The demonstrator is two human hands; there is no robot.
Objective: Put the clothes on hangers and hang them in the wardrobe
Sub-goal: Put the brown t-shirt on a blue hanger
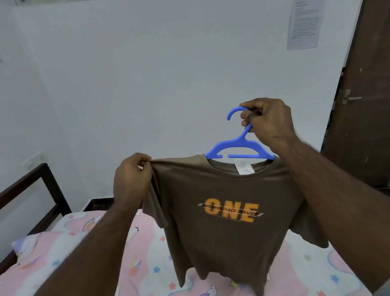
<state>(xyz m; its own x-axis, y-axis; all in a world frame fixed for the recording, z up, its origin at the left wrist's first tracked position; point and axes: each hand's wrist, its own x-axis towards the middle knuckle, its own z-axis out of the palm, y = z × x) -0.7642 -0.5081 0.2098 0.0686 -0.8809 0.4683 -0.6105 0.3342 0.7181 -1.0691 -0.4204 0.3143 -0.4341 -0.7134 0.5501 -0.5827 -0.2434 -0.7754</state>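
A brown T-shirt (227, 239) with an orange "ONE" print hangs in the air above the bed. A blue plastic hanger (235, 146) sits partly in its neck opening; the hanger's right arm is inside the collar and its left arm pokes out above the fabric. My right hand (268, 120) grips the hanger's neck just below the hook. My left hand (132, 176) pinches the shirt's left shoulder seam and holds it up and out to the left.
Below lies a bed with a pink rainbow-print sheet (134, 261) and a dark frame (22, 191) at the left. A brown wooden door (373, 91) with a metal handle stands at the right. White walls carry paper notices.
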